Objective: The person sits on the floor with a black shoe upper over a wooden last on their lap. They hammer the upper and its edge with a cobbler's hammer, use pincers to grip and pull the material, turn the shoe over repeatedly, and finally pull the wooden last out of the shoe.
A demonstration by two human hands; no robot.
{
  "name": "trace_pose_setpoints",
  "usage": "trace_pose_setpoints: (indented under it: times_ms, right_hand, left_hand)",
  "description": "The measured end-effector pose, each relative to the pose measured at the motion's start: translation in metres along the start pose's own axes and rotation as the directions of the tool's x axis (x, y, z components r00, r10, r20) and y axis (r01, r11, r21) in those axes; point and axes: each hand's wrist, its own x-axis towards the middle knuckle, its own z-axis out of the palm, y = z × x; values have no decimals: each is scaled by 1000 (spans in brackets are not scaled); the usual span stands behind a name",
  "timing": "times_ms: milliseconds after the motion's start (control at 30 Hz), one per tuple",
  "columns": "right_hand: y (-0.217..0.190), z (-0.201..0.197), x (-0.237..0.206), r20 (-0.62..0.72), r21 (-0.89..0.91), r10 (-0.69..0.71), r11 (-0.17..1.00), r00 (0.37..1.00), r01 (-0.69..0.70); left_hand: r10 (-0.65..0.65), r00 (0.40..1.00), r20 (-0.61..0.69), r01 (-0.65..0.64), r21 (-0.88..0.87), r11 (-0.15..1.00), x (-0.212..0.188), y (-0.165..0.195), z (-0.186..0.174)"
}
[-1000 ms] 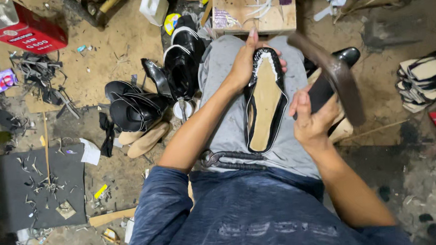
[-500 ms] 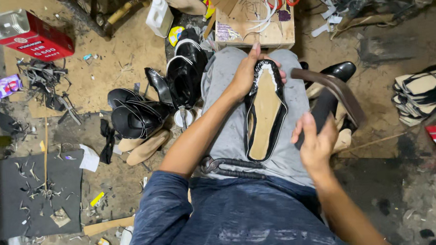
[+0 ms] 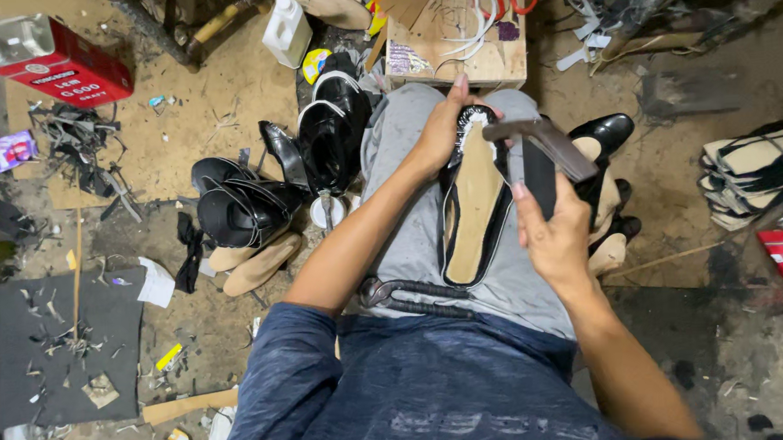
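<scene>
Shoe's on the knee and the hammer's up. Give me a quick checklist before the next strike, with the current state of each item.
1. Left hand pinning the shoe at its toe end: ok.
2. Right hand grip around the hammer handle: ok.
3. Hammer head raised over the toe, not touching it: ok.
4. Left fingertips clear of the hammer head: not ok, they lie close beside it.
5. Pliers resting in the lap, away from the shoe's toe: ok.
6. Nail or tack in place: cannot tell.
</scene>
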Motion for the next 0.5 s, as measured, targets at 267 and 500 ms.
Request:
trace_pose_setpoints:
  times_ms: [267, 500]
  right_hand:
    - [-30, -8, 8, 20, 12, -63, 998, 998, 63]
    - [-15, -4, 13, -275, 251, -568, 737, 776, 628]
  left_hand:
    - [10, 999, 47, -8, -56, 998, -14, 6, 8]
    - [-63, 997, 42, 72, -261, 963, -7, -4, 1]
